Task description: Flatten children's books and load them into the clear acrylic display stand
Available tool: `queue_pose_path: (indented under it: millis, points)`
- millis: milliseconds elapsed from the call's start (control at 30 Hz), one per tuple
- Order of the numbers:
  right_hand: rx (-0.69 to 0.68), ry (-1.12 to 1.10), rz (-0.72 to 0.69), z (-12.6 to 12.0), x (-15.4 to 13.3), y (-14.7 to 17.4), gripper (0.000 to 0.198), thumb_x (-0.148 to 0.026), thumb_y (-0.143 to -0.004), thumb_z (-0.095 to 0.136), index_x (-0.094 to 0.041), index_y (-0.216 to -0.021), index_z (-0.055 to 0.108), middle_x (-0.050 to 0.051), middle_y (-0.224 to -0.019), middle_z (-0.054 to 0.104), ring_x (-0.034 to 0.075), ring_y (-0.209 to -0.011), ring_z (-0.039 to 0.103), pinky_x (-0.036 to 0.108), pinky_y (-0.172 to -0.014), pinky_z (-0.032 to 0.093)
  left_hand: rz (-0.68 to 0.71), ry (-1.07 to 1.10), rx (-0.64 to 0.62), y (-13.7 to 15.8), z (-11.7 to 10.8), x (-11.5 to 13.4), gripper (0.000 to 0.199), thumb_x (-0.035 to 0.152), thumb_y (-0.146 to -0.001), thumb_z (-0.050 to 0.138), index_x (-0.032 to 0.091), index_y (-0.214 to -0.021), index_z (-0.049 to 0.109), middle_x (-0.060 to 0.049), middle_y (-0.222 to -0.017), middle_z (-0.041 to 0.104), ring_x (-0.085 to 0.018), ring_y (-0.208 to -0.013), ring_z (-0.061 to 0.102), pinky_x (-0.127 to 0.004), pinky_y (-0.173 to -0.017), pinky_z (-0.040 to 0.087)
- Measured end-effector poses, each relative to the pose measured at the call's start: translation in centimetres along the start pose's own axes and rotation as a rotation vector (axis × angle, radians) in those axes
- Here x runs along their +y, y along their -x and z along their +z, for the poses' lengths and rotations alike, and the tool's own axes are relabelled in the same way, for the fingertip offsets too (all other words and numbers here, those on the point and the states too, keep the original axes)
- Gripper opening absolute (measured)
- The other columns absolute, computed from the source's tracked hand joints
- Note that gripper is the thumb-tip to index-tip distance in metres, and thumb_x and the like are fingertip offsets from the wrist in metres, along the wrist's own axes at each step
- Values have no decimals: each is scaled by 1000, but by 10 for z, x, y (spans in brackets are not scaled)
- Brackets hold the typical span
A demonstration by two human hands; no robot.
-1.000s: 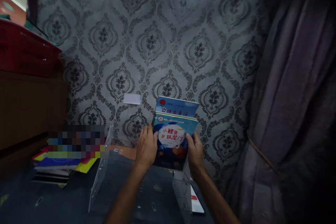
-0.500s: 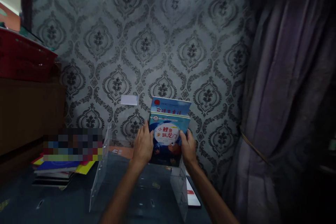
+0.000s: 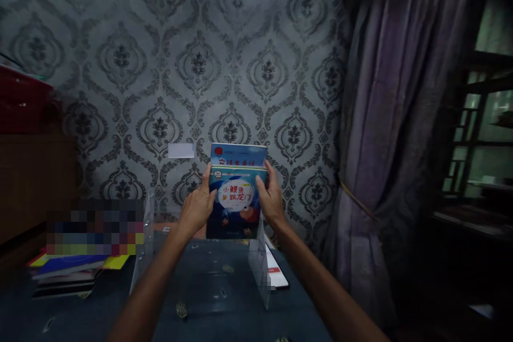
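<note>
Two blue picture books stand upright between my hands, one behind the other. The front book [image 3: 234,208] shows a cartoon fish and red and white lettering; only the top of the taller rear book [image 3: 240,154] shows above it. My left hand [image 3: 198,203] is closed on the books' left edge, index finger pointing up. At their right edge my right hand [image 3: 270,195] grips with the thumb on the front cover. The books are at the back of a clear plastic rack [image 3: 258,267]. Whether their bottoms rest on it I cannot tell. An orange item [image 3: 162,228] lies behind my left wrist.
A pile of books and booklets [image 3: 72,275], partly blurred out, lies on the dark table [image 3: 200,288] at left. Beside the rack's right wall lies a phone [image 3: 278,270]. A red basket [image 3: 24,101] sits on a brown cabinet [image 3: 36,176]. A tied purple curtain [image 3: 372,144] hangs at right.
The view has swung to the right, so everything sits further left in it. Both hands still hold the books; my right fingers have slid higher along their edge.
</note>
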State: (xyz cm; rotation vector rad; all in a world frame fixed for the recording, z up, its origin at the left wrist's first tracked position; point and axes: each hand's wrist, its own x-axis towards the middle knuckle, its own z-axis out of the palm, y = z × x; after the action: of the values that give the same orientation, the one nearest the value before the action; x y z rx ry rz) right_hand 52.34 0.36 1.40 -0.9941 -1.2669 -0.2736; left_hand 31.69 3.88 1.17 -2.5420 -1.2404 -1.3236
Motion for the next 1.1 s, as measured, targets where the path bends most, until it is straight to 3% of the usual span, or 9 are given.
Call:
queue_pose_path:
  millis: [167, 333, 433, 567, 800, 933, 1100]
  points:
    - [-6, 60, -2, -6, 0, -5, 41, -34, -92, 44, -19, -129, 56, 11, -129, 63, 25, -117, 59, 46, -104, 44, 73, 76, 1, -6, 0, -9, 70, 24, -98, 42, 18, -156, 3, -10, -95, 71, -29, -84, 72, -38, -78, 52]
    - [-43, 53, -17, -7, 2, -7, 40, -30, -92, 44, -19, -129, 56, 10, -132, 62, 25, -120, 58, 46, -106, 44, 96, 78, 9, -7, 0, -12, 72, 24, -96, 46, 17, -156, 5, -8, -91, 70, -26, -80, 71, -38, -79, 53]
    - [-65, -15, -19, -8, 6, -5, 46, -29, -93, 43, -20, -138, 49, 10, -142, 56, 23, -129, 53, 45, -112, 39, 91, 71, 15, -4, -1, -11, 75, 23, -96, 46, 16, -156, 2, -10, -99, 71, -26, -83, 71, -37, -80, 53]
    - [2, -117, 47, -14, 17, 10, 54, -33, -95, 41, -21, -147, 36, 11, -149, 47, 22, -137, 46, 45, -115, 36, 33, 5, -14, 2, -1, -6, 76, 26, -97, 45, 13, -157, -1, -15, -103, 72, -31, -86, 72, -41, -81, 53]
    - [59, -109, 305, -30, 30, 83, 43, -36, -95, 41, -20, -134, 49, 14, -132, 61, 25, -124, 57, 47, -105, 46, -35, -10, 4, 10, 4, -3, 77, 30, -97, 46, 10, -156, 1, -18, -105, 72, -34, -93, 72, -47, -85, 54]
    - [-56, -94, 323, -32, 19, 137, 36, -33, -94, 44, -20, -126, 56, 12, -128, 64, 24, -117, 61, 43, -102, 48, -36, 64, 48, 13, 8, -5, 80, 30, -96, 49, 11, -157, 0, -22, -121, 67, -34, -108, 68, -49, -94, 51]
    - [-222, -54, 286, -30, -6, 192, 36, -31, -97, 43, -22, -130, 55, 10, -128, 64, 22, -119, 60, 42, -105, 47, 6, 137, 114, 23, 12, -9, 79, 29, -95, 52, 9, -156, 6, -25, -131, 59, -35, -120, 61, -52, -98, 49]
